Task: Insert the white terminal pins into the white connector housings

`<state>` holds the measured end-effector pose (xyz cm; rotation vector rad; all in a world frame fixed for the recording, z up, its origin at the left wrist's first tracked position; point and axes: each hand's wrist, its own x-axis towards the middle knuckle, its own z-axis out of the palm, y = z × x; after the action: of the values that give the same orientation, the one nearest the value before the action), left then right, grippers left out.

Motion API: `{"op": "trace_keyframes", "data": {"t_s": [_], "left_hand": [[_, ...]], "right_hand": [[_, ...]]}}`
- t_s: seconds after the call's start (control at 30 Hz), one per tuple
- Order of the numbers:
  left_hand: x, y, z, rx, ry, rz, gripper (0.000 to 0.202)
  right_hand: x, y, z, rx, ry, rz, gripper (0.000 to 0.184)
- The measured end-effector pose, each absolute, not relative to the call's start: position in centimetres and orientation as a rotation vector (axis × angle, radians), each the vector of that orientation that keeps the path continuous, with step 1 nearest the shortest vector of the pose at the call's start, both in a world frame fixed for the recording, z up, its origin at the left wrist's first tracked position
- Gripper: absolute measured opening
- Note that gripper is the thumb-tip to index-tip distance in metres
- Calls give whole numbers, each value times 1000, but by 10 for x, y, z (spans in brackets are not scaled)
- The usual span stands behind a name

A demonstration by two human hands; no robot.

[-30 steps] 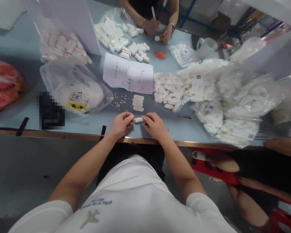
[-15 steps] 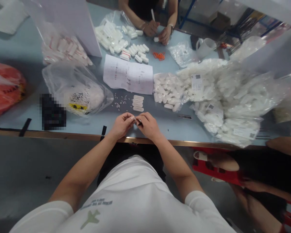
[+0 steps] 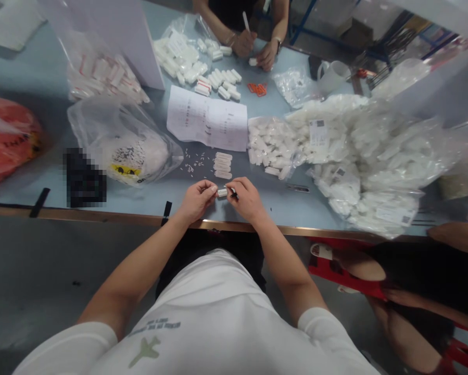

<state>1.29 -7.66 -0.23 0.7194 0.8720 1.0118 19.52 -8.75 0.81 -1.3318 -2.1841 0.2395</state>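
Note:
Near the table's front edge, my left hand (image 3: 198,200) pinches a small white plastic piece (image 3: 222,192) by its left end. My right hand (image 3: 247,200) is closed around a small dark tool (image 3: 234,194), with its fingertips at the right end of the white piece. The tool's kind is hidden by my fingers. Just beyond my hands lies a stack of similar white plastic pieces (image 3: 223,165). Several tiny white bits (image 3: 190,167) are scattered to the left of that stack. A printed sheet (image 3: 207,117) lies farther back.
Right of my hands lie small metal snips (image 3: 298,188) and clear bags of white parts (image 3: 273,143). A clear bag (image 3: 140,156) and an orange bag (image 3: 7,140) stand left. Across the table, a person's hands (image 3: 267,54) hold a white piece and a pen-like tool.
My right hand has shifted slightly right, away from my left, so the white piece now shows between them. The left hand stays nearly in place.

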Motion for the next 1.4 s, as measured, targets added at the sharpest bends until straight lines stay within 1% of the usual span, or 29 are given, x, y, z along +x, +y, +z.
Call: {"op": "trace_keyframes", "data": {"t_s": [0.2, 0.47, 0.73, 0.83, 1.17, 1.4], "left_hand": [[13, -76, -3, 692, 870, 1021, 34], [14, -75, -6, 670, 874, 1017, 31], [13, -75, -5, 657, 864, 1018, 30], [13, -75, -4, 652, 866, 1019, 30], [14, -75, -3, 644, 872, 1009, 30], [13, -75, -3, 641, 875, 1003, 30]], "right_hand": [[219, -86, 12, -1320, -2415, 168, 23], [213, -85, 14, -1320, -2656, 35, 17], [208, -87, 31, -1331, -2780, -116, 27], [206, -87, 33, -1320, -2816, -151, 27], [200, -84, 45, -1231, -2935, -155, 23], [207, -82, 47, -1247, -2927, -61, 25]]}}
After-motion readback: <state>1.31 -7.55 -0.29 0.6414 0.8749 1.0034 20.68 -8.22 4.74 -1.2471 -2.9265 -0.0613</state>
